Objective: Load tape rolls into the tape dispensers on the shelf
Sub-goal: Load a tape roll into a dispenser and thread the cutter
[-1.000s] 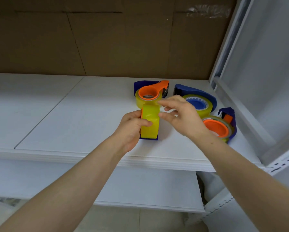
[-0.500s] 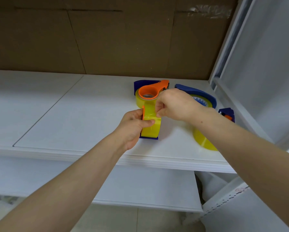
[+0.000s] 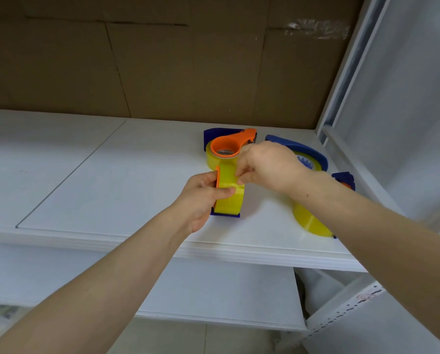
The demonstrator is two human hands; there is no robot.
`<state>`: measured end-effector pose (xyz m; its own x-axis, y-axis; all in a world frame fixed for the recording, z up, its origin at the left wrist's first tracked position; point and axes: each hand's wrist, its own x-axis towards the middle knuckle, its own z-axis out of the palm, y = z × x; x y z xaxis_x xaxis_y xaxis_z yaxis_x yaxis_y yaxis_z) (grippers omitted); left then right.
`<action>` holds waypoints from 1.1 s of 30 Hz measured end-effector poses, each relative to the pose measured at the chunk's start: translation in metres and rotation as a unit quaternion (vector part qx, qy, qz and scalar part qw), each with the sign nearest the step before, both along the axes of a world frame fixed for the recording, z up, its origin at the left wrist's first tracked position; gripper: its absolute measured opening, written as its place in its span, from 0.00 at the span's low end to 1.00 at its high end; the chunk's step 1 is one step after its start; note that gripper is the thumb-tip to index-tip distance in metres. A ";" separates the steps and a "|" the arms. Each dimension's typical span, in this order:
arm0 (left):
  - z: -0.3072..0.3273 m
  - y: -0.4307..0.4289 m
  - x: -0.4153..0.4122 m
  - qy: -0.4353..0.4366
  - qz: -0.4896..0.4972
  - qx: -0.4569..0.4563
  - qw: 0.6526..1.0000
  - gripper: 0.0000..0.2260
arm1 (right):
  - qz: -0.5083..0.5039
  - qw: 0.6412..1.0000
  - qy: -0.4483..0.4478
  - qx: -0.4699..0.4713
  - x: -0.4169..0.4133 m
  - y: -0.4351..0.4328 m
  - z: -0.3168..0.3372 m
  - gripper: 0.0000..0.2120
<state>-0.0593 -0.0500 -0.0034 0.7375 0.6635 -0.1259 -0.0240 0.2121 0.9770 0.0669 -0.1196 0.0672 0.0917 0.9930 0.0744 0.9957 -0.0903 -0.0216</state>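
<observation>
An upright yellow tape roll (image 3: pixel 230 198) in a blue and orange dispenser stands on the white shelf (image 3: pixel 111 190). My left hand (image 3: pixel 203 195) grips its left side, thumb across the tape face. My right hand (image 3: pixel 262 164) pinches the roll's upper right edge. Just behind lies a loaded dispenser with an orange hub (image 3: pixel 225 146). To the right a blue dispenser (image 3: pixel 308 155) with a blue hub is partly hidden by my right hand. Another yellow roll (image 3: pixel 308 221) with a blue dispenser end (image 3: pixel 344 178) shows beside my right forearm.
A brown cardboard wall (image 3: pixel 162 60) closes the back of the shelf. A white metal upright and panel (image 3: pixel 392 111) stand at the right. A lower white shelf (image 3: pixel 213 290) lies beneath, with a seam (image 3: pixel 68 175) across the upper shelf at the left.
My right hand moved left from beside the roll onto its upper right edge and now pinches there. My right forearm now covers most of the rightmost roll. My left hand kept its grip.
</observation>
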 end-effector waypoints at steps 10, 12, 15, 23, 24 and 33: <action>-0.001 0.004 0.001 0.007 -0.013 0.013 1.000 0.13 | 0.080 0.981 -0.160 -0.074 -0.005 0.007 0.007 0.09; -0.002 0.005 0.000 0.007 -0.015 0.020 1.000 0.13 | 0.097 0.974 -0.191 -0.070 -0.008 0.007 0.006 0.11; -0.003 0.007 -0.002 0.010 -0.022 0.032 0.999 0.09 | 0.085 0.981 -0.162 -0.072 -0.008 0.006 0.008 0.13; -0.003 0.009 -0.005 0.053 0.017 0.029 0.998 0.06 | -0.013 0.996 0.082 -0.024 0.006 0.009 0.003 0.07; -0.002 0.009 -0.005 0.057 0.027 0.019 0.998 0.07 | -0.019 0.994 0.110 -0.017 0.007 0.008 0.003 0.08; 0.002 0.004 -0.002 0.087 0.063 0.043 0.993 0.12 | -0.099 0.975 0.197 0.036 0.014 0.002 -0.017 0.07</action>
<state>-0.0617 -0.0459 -0.0014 0.6206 0.7623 -0.1836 0.1255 0.1345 0.9829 0.0804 -0.1177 0.0498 0.3160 0.9466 0.0644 0.8720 -0.2630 -0.4129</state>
